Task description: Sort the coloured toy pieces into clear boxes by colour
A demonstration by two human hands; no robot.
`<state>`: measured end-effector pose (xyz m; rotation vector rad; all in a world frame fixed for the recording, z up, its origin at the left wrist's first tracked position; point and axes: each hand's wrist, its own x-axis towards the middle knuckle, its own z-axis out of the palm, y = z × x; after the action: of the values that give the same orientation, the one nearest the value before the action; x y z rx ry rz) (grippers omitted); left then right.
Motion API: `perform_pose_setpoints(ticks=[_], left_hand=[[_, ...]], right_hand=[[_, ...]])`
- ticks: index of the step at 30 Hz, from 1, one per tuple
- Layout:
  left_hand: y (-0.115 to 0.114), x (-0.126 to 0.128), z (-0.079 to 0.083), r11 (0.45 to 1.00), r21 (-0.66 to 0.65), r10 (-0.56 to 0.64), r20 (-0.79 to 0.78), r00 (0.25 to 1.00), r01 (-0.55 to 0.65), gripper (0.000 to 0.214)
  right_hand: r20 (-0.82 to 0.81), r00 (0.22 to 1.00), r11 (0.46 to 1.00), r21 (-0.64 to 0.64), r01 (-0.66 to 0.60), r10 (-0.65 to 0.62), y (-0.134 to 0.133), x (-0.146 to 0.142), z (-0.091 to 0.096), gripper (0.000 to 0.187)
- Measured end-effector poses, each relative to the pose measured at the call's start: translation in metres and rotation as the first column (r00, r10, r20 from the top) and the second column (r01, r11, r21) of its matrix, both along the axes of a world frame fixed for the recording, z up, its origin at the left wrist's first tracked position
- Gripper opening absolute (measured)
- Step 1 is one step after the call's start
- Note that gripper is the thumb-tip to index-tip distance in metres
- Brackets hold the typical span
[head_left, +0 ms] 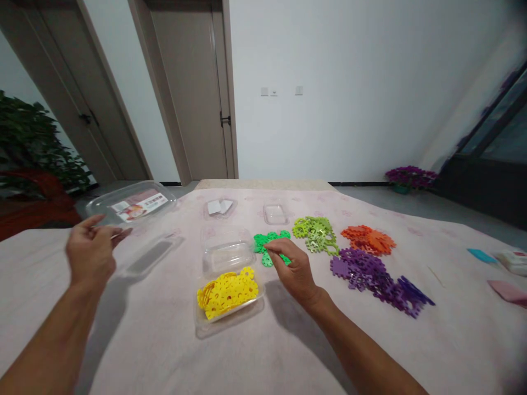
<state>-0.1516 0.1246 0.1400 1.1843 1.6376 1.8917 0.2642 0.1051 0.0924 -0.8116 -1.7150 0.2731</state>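
My right hand [293, 269] rests on the pile of green snowflake pieces [267, 242], its fingers curled and pinching some of them. My left hand [91, 249] is raised over the table and grips the edge of a clear plastic lid with a label [132, 204]. In front of me stands a clear tray full of yellow pieces [228, 292]. An empty clear tray [228, 254] sits just behind it, beside the green pile.
Piles of lime-green [316, 232], orange [369, 239] and purple pieces [376, 280] lie to the right on the pink cloth. Small clear containers [275, 213] stand further back. Another clear tray [150, 257] lies left. Small boxes [510, 262] sit at the right edge.
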Motion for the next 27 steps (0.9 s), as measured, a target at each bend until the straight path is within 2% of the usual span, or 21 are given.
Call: perform_pose_setpoints(ticks=[1,2,4,6,8,10,12,14,16,19,23,27], left_hand=[[-0.021,0.0,0.006,0.998,0.064,0.008,0.098,0.995,-0.014,0.056],[-0.041,0.003,0.008,0.997,0.068,-0.038,0.194,0.98,0.026,0.049],[-0.076,0.019,0.006,0.989,0.008,-0.142,0.347,0.927,0.148,0.044],[-0.103,0.044,-0.004,0.961,-0.113,-0.176,0.446,0.877,0.251,0.044],[-0.118,0.073,-0.017,0.91,-0.252,-0.161,0.516,0.841,0.329,0.044],[-0.125,0.1,-0.028,0.837,-0.342,-0.175,0.573,0.8,0.428,0.048],[-0.126,0.119,-0.036,0.764,-0.385,-0.231,0.586,0.777,0.518,0.058],[-0.123,0.131,-0.042,0.737,-0.41,-0.278,0.54,0.795,0.537,0.069],[-0.119,0.137,-0.048,0.747,-0.436,-0.3,0.453,0.84,0.502,0.075],[-0.112,0.134,-0.062,0.753,-0.473,-0.355,0.293,0.888,0.457,0.082],[-0.1,0.12,-0.085,0.741,-0.543,-0.474,-0.008,0.88,0.394,0.079],[-0.08,0.113,-0.095,0.778,-0.554,-0.457,-0.177,0.872,0.296,0.065]], right_hand=[[-0.016,1.0,1.0,-0.025,-0.013,0.013,-0.006,0.0,0.001,0.016],[-0.029,0.999,0.998,-0.063,-0.026,0.024,-0.012,-0.002,0.001,0.015],[-0.063,0.997,0.981,-0.182,-0.06,0.049,-0.024,-0.005,0.002,0.016],[-0.128,0.988,0.933,-0.34,-0.122,0.083,-0.034,-0.009,0.003,0.028],[-0.219,0.97,0.853,-0.48,-0.204,0.109,-0.041,-0.014,0.003,0.046],[-0.283,0.953,0.777,-0.573,-0.262,0.112,-0.045,-0.017,-0.002,0.06],[-0.263,0.96,0.74,-0.626,-0.244,0.094,-0.044,-0.02,-0.013,0.066],[-0.184,0.98,0.747,-0.641,-0.174,0.07,-0.041,-0.023,-0.03,0.068],[-0.114,0.992,0.772,-0.626,-0.113,0.053,-0.038,-0.026,-0.048,0.066],[-0.104,0.994,0.786,-0.612,-0.09,0.033,-0.033,-0.033,-0.069,0.06],[-0.154,0.988,0.794,-0.602,-0.081,-0.015,-0.023,-0.043,-0.077,0.055],[-0.194,0.981,0.796,-0.596,-0.103,-0.018,-0.01,-0.049,-0.075,0.048]])
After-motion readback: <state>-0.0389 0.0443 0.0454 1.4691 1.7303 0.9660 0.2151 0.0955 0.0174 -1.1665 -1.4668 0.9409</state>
